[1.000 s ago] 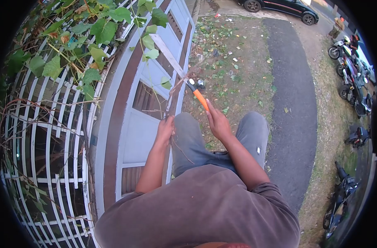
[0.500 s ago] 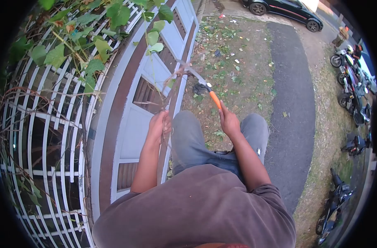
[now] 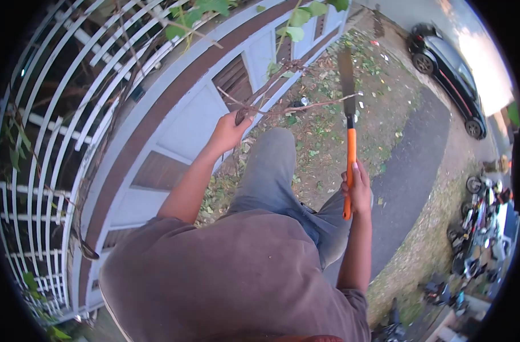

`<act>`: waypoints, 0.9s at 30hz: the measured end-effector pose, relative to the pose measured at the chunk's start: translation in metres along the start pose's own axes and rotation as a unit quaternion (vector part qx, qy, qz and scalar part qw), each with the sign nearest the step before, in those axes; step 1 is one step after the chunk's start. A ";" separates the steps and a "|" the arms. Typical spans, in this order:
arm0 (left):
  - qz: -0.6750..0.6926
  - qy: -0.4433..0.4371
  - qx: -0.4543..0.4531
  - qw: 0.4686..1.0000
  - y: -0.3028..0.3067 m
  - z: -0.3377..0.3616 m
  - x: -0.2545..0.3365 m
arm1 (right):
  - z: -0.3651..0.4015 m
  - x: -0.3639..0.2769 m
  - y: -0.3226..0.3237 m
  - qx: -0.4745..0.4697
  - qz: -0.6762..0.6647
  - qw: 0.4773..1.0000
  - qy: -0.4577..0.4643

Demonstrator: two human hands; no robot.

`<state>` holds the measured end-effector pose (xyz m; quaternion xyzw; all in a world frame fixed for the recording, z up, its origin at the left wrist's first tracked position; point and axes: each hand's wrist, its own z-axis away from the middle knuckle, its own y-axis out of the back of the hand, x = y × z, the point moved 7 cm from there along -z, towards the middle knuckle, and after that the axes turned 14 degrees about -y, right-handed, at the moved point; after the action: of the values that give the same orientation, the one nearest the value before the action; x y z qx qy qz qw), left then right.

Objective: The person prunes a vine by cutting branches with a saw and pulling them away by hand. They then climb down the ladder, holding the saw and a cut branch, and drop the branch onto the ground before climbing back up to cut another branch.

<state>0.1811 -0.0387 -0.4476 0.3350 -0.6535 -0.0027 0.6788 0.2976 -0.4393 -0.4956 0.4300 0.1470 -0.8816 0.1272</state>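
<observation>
My left hand is closed around a brown woody vine stem, whose thin side twigs spread up and to the right. In my right hand is a pruning saw, gripped by its orange handle with the blade pointing up and away from me. One long twig from the held stem reaches across to the saw blade and overlaps it in this view. Green leaves hang on vines just beyond the stem.
A white metal grille with vines runs along my left, above a blue-and-brown wall. Cut leaves litter the ground below. A paved strip, a parked black car and several motorcycles are to the right.
My view has turned. The saw has moved right, away from the stem near the wall, and now points more upright. My left hand still grips the stem, which now tilts outward.
</observation>
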 end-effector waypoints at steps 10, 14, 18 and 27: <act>-0.003 -0.017 0.074 0.997 0.045 0.016 -0.023 | 0.080 0.016 -0.033 0.071 -0.078 0.990 0.098; -0.041 -0.003 0.113 0.993 0.057 0.016 -0.022 | 0.100 0.024 -0.051 -0.030 0.066 0.996 0.053; -0.163 -0.077 0.173 0.968 0.082 0.020 -0.022 | 0.099 0.045 -0.062 -0.102 0.207 0.973 0.023; 0.102 0.028 0.161 0.981 0.077 0.041 -0.067 | 0.109 0.026 -0.083 -0.147 -0.021 0.987 -0.064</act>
<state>0.1017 0.0324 -0.4742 0.3718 -0.6568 0.1808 0.6306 0.1743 -0.4051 -0.4397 0.3466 0.2753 -0.8786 0.1791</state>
